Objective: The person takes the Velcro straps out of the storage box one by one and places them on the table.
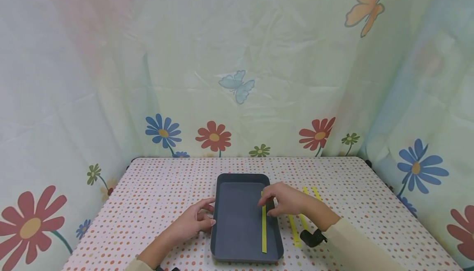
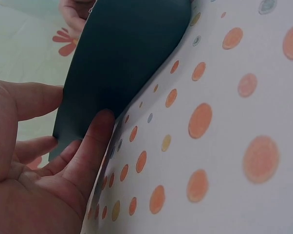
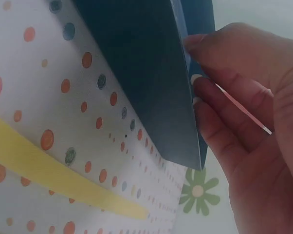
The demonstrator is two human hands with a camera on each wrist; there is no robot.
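Note:
A dark grey rectangular tray (image 1: 240,221) lies on the table, longer front to back. Inside it, along the right side, is a narrow yellow strip (image 1: 264,234). My left hand (image 1: 190,221) is at the tray's left side, fingers loosely bent; in the left wrist view its fingertips (image 2: 105,119) are right at the dark outer wall. Over the right rim reaches my right hand (image 1: 286,200), its fingers overlapping the strip's far part. The right wrist view shows its thumb and fingers (image 3: 219,109) spread apart by the rim, with no strip visible between them.
More yellow strips (image 1: 294,230) lie on the table right of the tray, partly covered by the right forearm. A dotted cloth (image 1: 177,188) covers the table. Curtains with flowers and butterflies (image 1: 237,86) hang behind and at both sides.

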